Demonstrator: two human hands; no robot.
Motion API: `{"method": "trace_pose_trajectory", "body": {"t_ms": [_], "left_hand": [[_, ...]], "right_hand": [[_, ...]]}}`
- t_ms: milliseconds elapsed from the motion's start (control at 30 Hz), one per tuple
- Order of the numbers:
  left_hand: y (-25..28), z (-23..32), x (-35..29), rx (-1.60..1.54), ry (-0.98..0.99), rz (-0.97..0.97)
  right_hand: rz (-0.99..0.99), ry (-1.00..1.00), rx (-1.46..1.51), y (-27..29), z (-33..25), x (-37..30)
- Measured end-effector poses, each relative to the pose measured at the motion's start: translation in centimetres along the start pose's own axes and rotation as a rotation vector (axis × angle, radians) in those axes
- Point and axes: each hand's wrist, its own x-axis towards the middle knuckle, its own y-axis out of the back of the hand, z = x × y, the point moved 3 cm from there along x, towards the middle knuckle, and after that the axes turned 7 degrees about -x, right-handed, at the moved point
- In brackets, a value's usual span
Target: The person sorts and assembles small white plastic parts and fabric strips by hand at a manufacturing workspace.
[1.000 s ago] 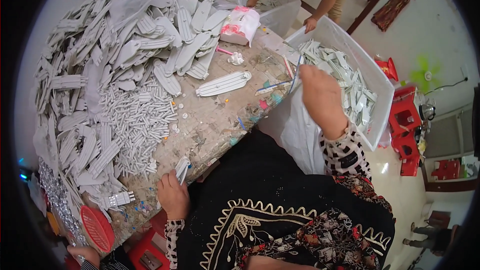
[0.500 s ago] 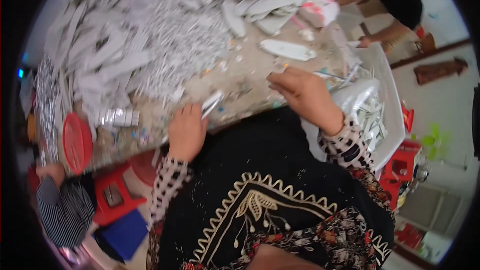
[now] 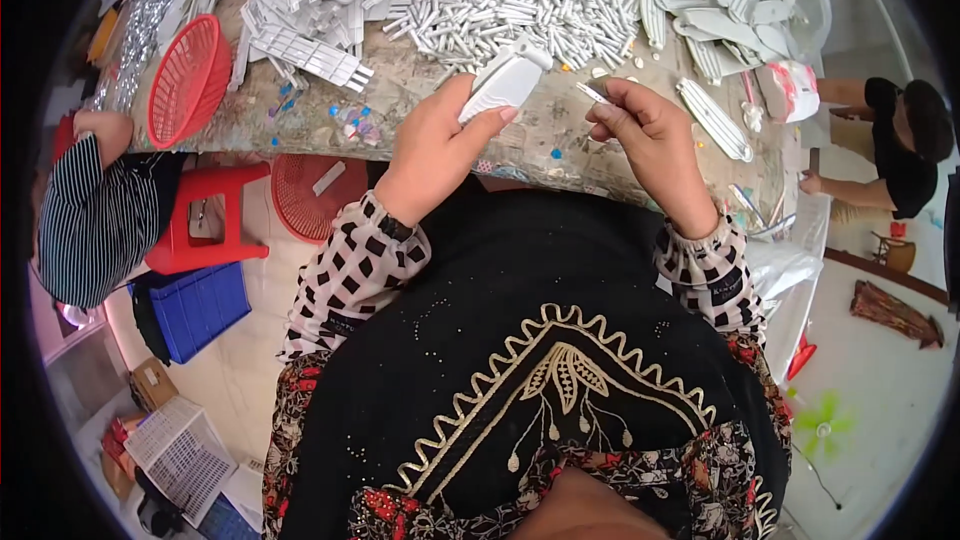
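Observation:
My left hand [image 3: 432,155] grips a white plastic casing [image 3: 508,82], a smooth tapered shell with a rounded end pointing away from me. Held above the worktable's near edge, the casing has the thumb along its side. Between the thumb and fingertips of my right hand [image 3: 655,145] is a thin white plastic stick [image 3: 592,93], its tip pointing at the casing but apart from it. Beyond both hands lies a heap of short white rods [image 3: 550,0]. One long ribbed white plastic piece [image 3: 715,120] rests on the table just right of my right hand.
White slatted plastic parts [image 3: 310,52] are piled at the far left, more white shells [image 3: 735,10] at the far right. A red basket [image 3: 188,80] stands near the left edge. Red stool [image 3: 205,215] and blue crate [image 3: 195,310] are below. Two other people work at the sides.
The view has shifted and sharpened. My left hand has risen from the table's edge with the white casing, now turned with its broad side showing. Both hands are closer together.

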Motion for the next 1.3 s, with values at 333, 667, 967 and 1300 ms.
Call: {"method": "trace_pose_trajectory", "body": {"t_ms": [333, 667, 967, 1300], "left_hand": [[-1.1, 0.1, -0.2, 0.937, -0.102, -0.028], [-1.7, -0.8, 0.0, 0.946, -0.043, -0.113], [-1.6, -1.0, -0.5, 0.975, -0.073, -0.089], [-1.6, -0.8, -0.4, 0.982, -0.191, -0.065]], "right_hand": [[0.175, 0.45, -0.44, -1.5, 1.1, 1.1], [0.113, 0.448, -0.622, -3.2, 2.2, 2.7], [0.005, 0.643, -0.904, -4.2, -0.1, 3.3], [-0.147, 0.706, -1.439, -7.7, -2.8, 3.7]]}}
